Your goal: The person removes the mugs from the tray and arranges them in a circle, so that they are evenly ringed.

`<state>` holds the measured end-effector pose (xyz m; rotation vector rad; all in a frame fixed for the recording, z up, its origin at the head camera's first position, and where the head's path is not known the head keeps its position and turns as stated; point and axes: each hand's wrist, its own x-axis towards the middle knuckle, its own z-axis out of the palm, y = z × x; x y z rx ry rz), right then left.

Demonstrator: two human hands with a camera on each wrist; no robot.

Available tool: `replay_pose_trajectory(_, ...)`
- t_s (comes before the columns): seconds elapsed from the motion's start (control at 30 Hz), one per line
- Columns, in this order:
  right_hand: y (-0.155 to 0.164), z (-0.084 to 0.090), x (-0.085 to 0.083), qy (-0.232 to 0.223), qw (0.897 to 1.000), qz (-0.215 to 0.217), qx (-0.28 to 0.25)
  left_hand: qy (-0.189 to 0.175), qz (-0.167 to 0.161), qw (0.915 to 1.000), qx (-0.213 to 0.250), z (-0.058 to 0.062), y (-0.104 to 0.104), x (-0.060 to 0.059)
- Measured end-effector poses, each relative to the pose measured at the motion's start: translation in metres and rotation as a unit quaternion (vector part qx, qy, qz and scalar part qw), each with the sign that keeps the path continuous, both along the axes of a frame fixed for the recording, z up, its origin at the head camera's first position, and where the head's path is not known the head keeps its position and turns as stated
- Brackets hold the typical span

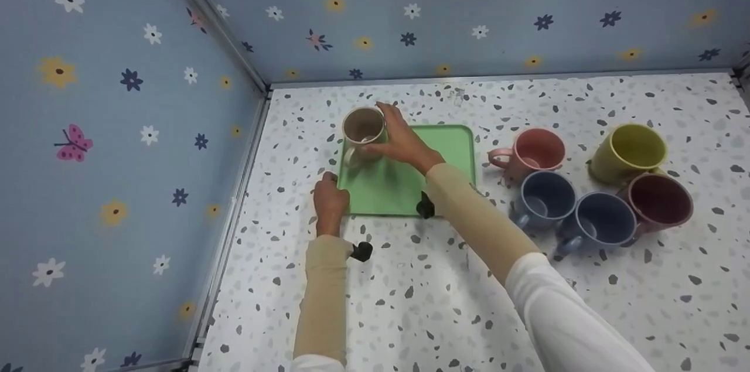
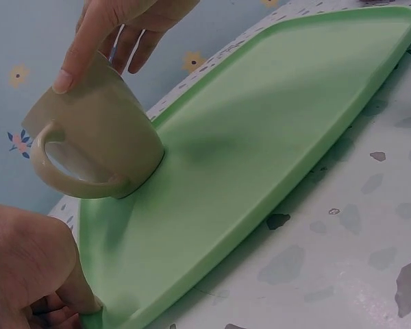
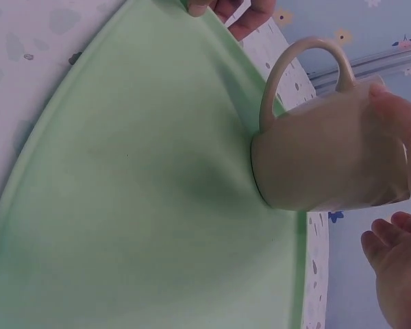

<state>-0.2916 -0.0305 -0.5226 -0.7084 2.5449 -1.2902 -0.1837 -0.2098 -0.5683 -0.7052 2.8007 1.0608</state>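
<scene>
The beige mug (image 1: 363,126) stands at the far left corner of the green tray (image 1: 433,152), its rim pinched by the right hand (image 1: 401,140); the left hand (image 1: 330,199) grips the tray's near corner. Placement looks nearly finished; letting go cleanly seems next.
</scene>
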Motion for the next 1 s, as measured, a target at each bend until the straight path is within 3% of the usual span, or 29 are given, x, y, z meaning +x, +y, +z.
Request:
replay_pose_trajectory(0.33, -0.007, 0.001, 0.001, -0.027, 1.0, 0.001, 0.003, -0.002, 0.001, 1.0, -0.004, -0.002, 0.001, 0.0)
replay_pose_trajectory(1.0, -0.014, 0.002, -0.003, -0.026, 0.999, 0.018, -0.008, -0.006, -0.003, 0.9998, -0.021, -0.002, 0.0, -0.003)
